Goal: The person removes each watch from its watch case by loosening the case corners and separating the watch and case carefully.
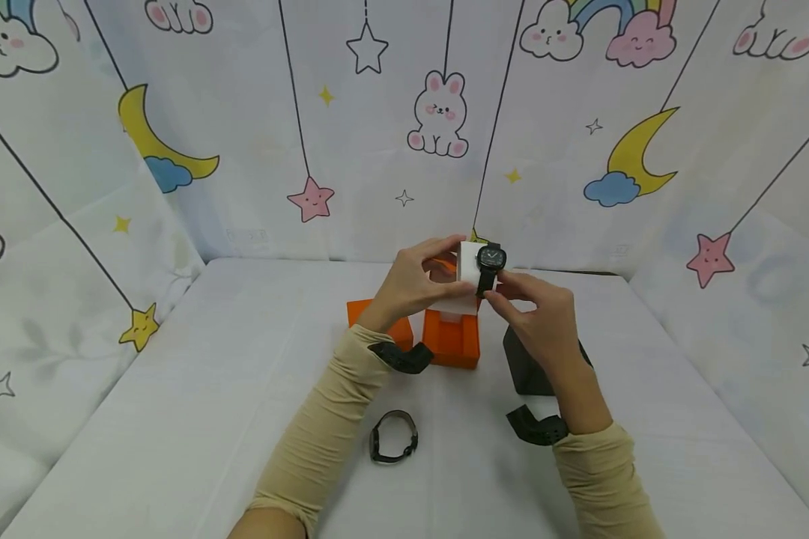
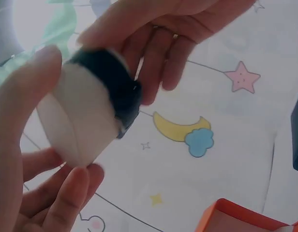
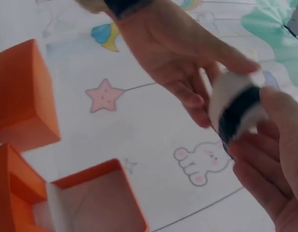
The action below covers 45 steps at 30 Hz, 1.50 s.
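1. The left hand [image 1: 414,281] is pinching a white cushion [image 1: 468,260] between thumb and fingers, above the desk [image 1: 175,419] toward its far edge.
2. The right hand [image 1: 542,311] is pinching the strap of a black watch [image 1: 491,258], which is wrapping around the cushion.
3. Below, an open orange box [image 1: 453,352] is sitting between a second orange box [image 1: 399,332] and a dark box [image 1: 527,368].
4. A dark looped band [image 1: 375,442] is lying farther from the desk's far edge.

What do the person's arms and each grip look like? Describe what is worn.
The left sleeve and right sleeve are tan and wrinkled. The left wrist band and right wrist band are black and curved. The left grip and right grip are gloveless.
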Each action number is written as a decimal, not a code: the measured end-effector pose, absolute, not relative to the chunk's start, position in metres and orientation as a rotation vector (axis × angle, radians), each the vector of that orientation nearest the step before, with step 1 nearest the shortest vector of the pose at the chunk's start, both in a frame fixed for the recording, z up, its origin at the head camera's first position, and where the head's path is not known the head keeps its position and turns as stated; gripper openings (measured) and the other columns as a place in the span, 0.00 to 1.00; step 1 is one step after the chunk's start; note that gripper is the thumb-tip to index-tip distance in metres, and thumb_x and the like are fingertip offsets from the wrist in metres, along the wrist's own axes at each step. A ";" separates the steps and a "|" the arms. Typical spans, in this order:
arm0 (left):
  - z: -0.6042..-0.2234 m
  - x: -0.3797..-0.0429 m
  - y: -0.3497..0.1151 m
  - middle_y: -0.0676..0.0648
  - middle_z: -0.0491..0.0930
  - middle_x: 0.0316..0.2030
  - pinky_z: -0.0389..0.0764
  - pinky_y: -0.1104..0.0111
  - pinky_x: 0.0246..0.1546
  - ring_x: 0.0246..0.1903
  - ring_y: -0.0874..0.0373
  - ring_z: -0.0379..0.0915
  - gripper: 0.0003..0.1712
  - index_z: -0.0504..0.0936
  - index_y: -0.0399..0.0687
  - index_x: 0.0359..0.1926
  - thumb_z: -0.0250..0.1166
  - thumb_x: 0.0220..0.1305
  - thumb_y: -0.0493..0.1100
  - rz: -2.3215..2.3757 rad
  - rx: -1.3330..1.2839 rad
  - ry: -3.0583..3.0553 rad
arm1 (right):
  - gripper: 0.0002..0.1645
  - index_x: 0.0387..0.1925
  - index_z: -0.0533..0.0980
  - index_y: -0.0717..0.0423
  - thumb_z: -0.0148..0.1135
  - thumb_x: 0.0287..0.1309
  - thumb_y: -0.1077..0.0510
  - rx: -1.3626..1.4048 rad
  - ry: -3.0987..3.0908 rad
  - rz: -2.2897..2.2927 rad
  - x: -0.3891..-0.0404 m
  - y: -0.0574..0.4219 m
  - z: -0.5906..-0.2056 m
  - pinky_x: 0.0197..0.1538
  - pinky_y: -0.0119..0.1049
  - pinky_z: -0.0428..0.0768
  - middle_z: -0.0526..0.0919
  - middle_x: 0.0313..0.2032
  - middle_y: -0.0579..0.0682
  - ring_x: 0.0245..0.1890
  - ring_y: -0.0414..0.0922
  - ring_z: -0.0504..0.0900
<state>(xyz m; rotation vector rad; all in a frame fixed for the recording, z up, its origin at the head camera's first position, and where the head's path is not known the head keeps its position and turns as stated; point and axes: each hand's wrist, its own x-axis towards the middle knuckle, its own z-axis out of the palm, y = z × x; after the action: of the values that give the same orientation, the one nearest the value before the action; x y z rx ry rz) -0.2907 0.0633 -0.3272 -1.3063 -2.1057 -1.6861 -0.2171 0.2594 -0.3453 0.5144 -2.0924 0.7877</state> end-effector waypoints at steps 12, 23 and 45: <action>-0.313 -0.271 0.056 0.41 0.75 0.44 0.77 0.62 0.45 0.41 0.46 0.73 0.36 0.66 0.37 0.61 0.66 0.48 0.33 -1.896 -1.725 -2.073 | 0.26 0.51 0.68 0.56 0.64 0.50 0.57 0.308 -2.133 1.265 -0.208 0.267 -0.334 0.41 0.22 0.76 0.73 0.38 0.39 0.34 0.35 0.78; -0.317 -0.273 0.061 0.40 0.73 0.45 0.73 0.51 0.48 0.42 0.49 0.72 0.38 0.66 0.34 0.60 0.68 0.46 0.30 -1.869 -1.795 -2.035 | 0.27 0.55 0.71 0.59 0.60 0.51 0.70 0.712 -2.227 1.346 -0.207 0.277 -0.334 0.46 0.23 0.75 0.74 0.44 0.44 0.40 0.37 0.76; -0.314 -0.273 0.063 0.40 0.73 0.44 0.75 0.54 0.47 0.42 0.52 0.70 0.36 0.66 0.34 0.60 0.67 0.47 0.32 -1.726 -1.727 -2.107 | 0.20 0.46 0.80 0.49 0.67 0.47 0.59 0.257 -2.198 1.196 -0.214 0.270 -0.340 0.36 0.22 0.77 0.77 0.32 0.39 0.28 0.39 0.74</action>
<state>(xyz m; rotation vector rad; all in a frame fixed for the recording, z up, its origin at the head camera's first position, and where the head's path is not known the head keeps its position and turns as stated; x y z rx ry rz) -0.2733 0.0629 -0.3141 -1.7271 -2.1072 -1.7259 -0.2139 0.2704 -0.3400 0.2568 -2.1976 1.1962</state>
